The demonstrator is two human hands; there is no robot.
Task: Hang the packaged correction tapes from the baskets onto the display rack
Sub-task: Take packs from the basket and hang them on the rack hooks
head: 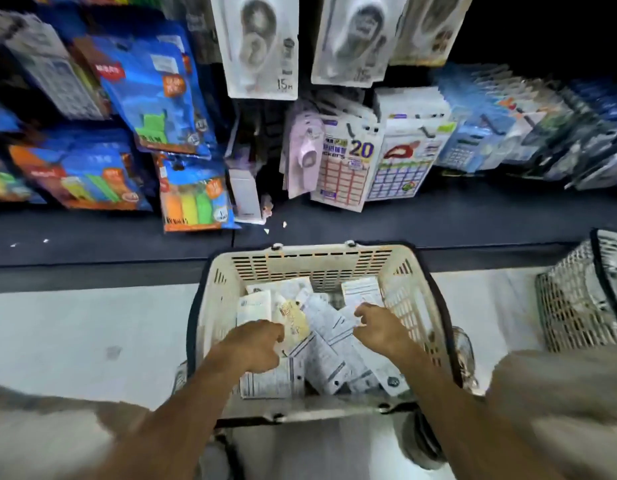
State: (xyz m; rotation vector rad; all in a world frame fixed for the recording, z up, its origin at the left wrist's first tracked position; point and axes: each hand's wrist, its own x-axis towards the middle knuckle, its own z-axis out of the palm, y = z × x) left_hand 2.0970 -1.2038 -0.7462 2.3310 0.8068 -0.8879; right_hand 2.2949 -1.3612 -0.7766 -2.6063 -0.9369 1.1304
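- In the lower middle of the frame you see a cream basket (320,268) of slotted plastic, matt and a little stained, with a dark rim.
- Inside it, the packaged correction tapes (329,341) look like white printed card, mostly matt.
- At the right edge, a second basket (573,306) shows a grey plastic lattice.
- In the upper left, the blue packets (154,88) are glossy film that catches the light.
- At the top middle, the white hanging packs (258,46) seem to be card under clear plastic.
- The shelf (473,220) is dark and matt; the floor (75,327) is pale and smooth.
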